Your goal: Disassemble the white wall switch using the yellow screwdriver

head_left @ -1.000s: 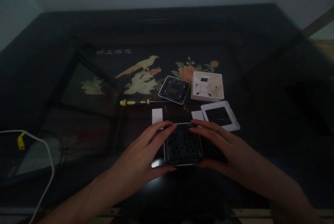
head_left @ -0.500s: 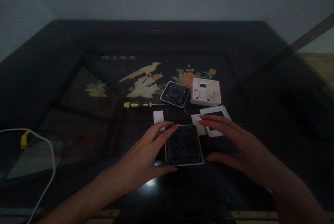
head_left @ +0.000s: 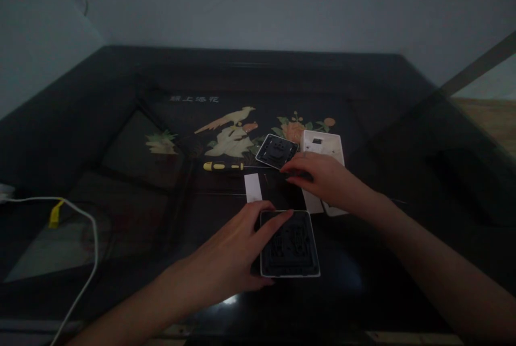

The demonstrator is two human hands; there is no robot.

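Observation:
My left hand [head_left: 250, 244] grips the left side of a square switch panel [head_left: 296, 252], its black back facing up inside a white rim. The thumb and fingers lie around its edge. My right hand [head_left: 322, 177] reaches over the table with thumb and index finger slightly apart, close to the near corner of a second black-backed panel [head_left: 276, 150]. Nothing shows between those fingertips. A yellow-and-black screwdriver [head_left: 223, 166] lies to the left, its shaft pointing at that panel. A small screw [head_left: 265, 178] lies just below the shaft.
Partly behind my right hand stands a white mounting box [head_left: 322, 142]. A white frame [head_left: 334, 210] and a pale card [head_left: 314, 202] lie beneath the right hand. Another white slip [head_left: 252, 187] lies near my left hand. A white cable [head_left: 94, 238] with a yellow tag [head_left: 54, 216] runs along the left.
My right hand has moved from beside the near panel and over the white frame, forward and left toward the second panel. My left hand stays on the near panel. The view has shifted slightly.

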